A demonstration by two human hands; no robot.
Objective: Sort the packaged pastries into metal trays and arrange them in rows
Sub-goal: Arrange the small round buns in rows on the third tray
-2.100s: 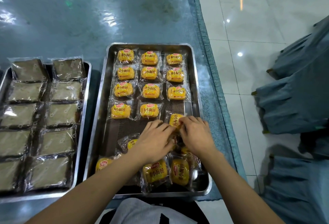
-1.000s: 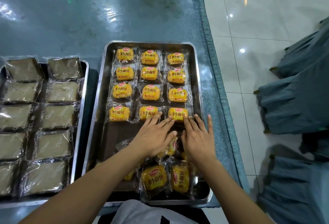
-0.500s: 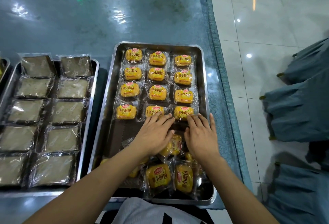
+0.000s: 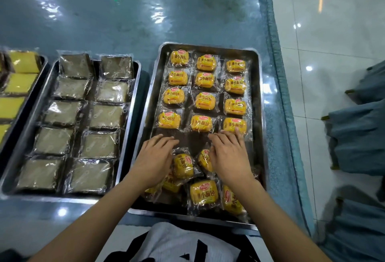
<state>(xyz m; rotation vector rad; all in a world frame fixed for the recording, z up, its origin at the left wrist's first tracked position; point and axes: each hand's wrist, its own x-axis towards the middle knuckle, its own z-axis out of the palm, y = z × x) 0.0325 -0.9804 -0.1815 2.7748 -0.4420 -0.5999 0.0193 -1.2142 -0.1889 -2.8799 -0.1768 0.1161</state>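
A metal tray on the right holds several yellow packaged buns in neat rows of three. The nearest row ends with a bun at the right. My right hand lies flat below it, fingertips touching its wrapper. My left hand lies flat on the tray floor below the left bun of that row. Between my hands sit loose buns, and more loose buns lie at the tray's near end, partly hidden by my wrists.
A second metal tray to the left holds several wrapped brown cakes in two columns. A third tray at the far left edge holds yellow cakes. The table has a blue cover; its right edge drops to a tiled floor with grey-blue covered chairs.
My left hand slid left and down off the middle bun of the nearest row. My right hand stays at the right bun. The camera view shifted, showing the far-left tray.
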